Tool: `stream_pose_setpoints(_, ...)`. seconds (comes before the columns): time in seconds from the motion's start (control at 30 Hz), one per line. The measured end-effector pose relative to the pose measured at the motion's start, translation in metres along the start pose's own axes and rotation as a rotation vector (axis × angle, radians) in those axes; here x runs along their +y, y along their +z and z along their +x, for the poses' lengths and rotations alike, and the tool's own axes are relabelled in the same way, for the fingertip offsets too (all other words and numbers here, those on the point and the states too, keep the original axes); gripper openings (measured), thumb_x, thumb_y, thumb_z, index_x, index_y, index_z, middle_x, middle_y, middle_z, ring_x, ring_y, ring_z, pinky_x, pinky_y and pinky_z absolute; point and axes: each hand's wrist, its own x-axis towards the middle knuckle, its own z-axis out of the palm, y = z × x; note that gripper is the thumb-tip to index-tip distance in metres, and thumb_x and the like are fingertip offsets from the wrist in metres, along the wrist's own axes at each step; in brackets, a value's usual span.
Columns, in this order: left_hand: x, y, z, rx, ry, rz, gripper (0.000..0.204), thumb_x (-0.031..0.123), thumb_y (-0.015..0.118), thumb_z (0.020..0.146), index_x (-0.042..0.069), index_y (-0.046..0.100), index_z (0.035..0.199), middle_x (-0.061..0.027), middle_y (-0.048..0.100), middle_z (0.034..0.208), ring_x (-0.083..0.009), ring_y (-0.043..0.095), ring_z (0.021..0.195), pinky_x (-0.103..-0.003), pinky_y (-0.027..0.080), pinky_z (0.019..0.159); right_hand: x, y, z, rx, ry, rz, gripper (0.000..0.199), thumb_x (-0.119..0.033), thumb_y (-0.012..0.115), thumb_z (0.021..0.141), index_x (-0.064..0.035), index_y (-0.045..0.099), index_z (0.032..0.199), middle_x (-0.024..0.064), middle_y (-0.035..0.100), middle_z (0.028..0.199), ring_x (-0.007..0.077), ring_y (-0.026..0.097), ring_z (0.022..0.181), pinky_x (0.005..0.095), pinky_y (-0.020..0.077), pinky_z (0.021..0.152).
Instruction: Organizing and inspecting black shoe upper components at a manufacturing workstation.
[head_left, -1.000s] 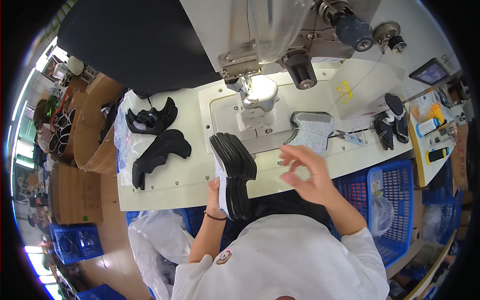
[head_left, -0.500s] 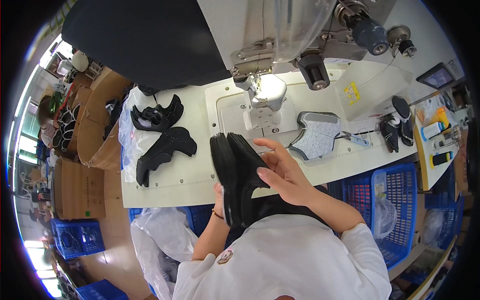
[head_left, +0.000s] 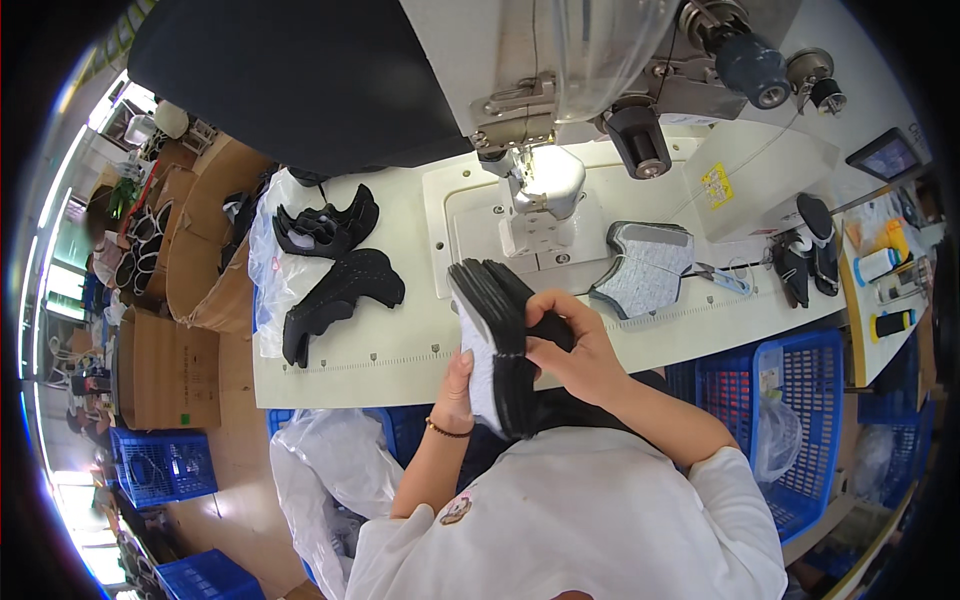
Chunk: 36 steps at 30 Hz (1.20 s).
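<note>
The stack of black pieces (head_left: 512, 390) was in front of your chest, lifted at the near edge of the worktop (head_left: 420, 320), and its pale grey face was turned to the left. Your left hand (head_left: 457, 388) gripped it from the left side, with the thumb lying on this grey face. Your right hand (head_left: 578, 350) was pinching the right side of the stack between thumb and fingers, where a black part stood away from the rest. One second earlier, this right hand was in the air, apart from the stack, with its fingers spread; half a second earlier, the stack was parted in two bundles, and now the left portion looked more closely gathered.

On the worktop, the other things kept their places: two groups of curved black parts, one near (head_left: 345, 295) and one farther (head_left: 325, 222), beside a clear plastic sheet (head_left: 268, 285); grey pieces (head_left: 645, 275) on the right, with snips (head_left: 725, 280) just beside them. The sewing machine (head_left: 545, 195) stood behind, its lamp lit.

Around you in the room were a blue basket (head_left: 815, 430) at the right, a white plastic bag (head_left: 335, 450) at the left, and a cardboard box (head_left: 170, 375) farther on the floor (head_left: 245, 500).
</note>
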Motion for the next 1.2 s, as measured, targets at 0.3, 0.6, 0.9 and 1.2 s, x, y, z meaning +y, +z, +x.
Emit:
stream_pose_setpoints(0.3, 0.007, 0.005, 0.003, 0.099, 0.194, 0.806, 0.070, 0.000, 0.054, 0.075, 0.002, 0.019, 0.136, -0.0081, 0.036, 0.131, -0.0141, 0.041, 0.114, -0.030, 0.034, 0.094, 0.001, 0.000, 0.006, 0.116, -0.418, -0.621, 0.026, -0.012, 0.072, 0.068, -0.0059, 0.046, 0.071, 0.0013, 0.045, 0.069, 0.0109, 0.044, 0.060, 0.0237, 0.0345, 0.056)
stream_pose_setpoints(0.6, -0.007, 0.013, 0.008, 0.195, 0.207, 0.186, 0.054, -0.003, 0.049, 0.073, -0.003, 0.035, 0.125, -0.0109, 0.048, 0.116, -0.0166, 0.050, 0.104, -0.029, 0.041, 0.088, 0.054, -0.014, 0.022, 0.057, -0.141, -0.153, 0.025, -0.005, 0.066, 0.072, -0.0104, 0.042, 0.073, -0.0038, 0.042, 0.070, 0.0039, 0.042, 0.056, 0.0171, 0.0325, 0.045)
stream_pose_setpoints(0.9, -0.005, -0.012, 0.011, 0.444, 0.206, 0.065, 0.029, -0.002, 0.053, 0.080, -0.005, 0.051, 0.108, -0.0115, 0.058, 0.101, -0.0183, 0.059, 0.086, -0.027, 0.048, 0.075, 0.046, -0.038, 0.014, -0.031, -0.011, 0.761, 0.028, 0.007, 0.052, 0.077, -0.0135, 0.033, 0.079, 0.0043, 0.050, 0.079, 0.0093, 0.051, 0.059, 0.0194, 0.0400, 0.045)
stream_pose_setpoints(1.2, 0.025, -0.019, -0.001, 0.527, 0.401, 0.112, 0.029, -0.001, 0.052, 0.080, -0.004, 0.050, 0.109, -0.0109, 0.058, 0.104, -0.0196, 0.057, 0.093, -0.030, 0.047, 0.081, 0.037, -0.034, 0.010, -0.085, -0.043, 0.935, 0.024, 0.006, 0.046, 0.076, -0.0118, 0.032, 0.082, 0.0211, 0.049, 0.102, 0.0318, 0.058, 0.088, 0.0364, 0.0542, 0.067)
